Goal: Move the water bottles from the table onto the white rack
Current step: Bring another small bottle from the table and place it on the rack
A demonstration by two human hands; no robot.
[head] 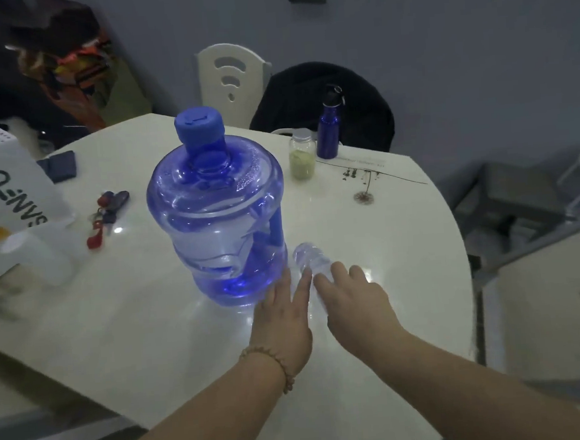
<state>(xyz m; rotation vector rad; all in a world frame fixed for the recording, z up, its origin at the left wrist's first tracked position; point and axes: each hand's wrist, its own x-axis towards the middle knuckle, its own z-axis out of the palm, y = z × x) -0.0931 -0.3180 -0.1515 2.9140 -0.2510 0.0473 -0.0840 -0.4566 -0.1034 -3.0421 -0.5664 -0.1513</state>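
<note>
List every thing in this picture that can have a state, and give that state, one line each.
Big jug: upright, capped.
Clear bottle: lying on its side.
Metal bottle: upright, capped.
Jar: upright, lid on.
Left hand: open, fingers straight.
Right hand: open, fingers at the clear bottle.

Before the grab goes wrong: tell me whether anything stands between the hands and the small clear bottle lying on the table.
Nothing visible does. The left hand and right hand are both at the clear bottle, fingers extended. The big blue jug stands close on the bottle's left, crowding the left hand but not blocking it.
</note>
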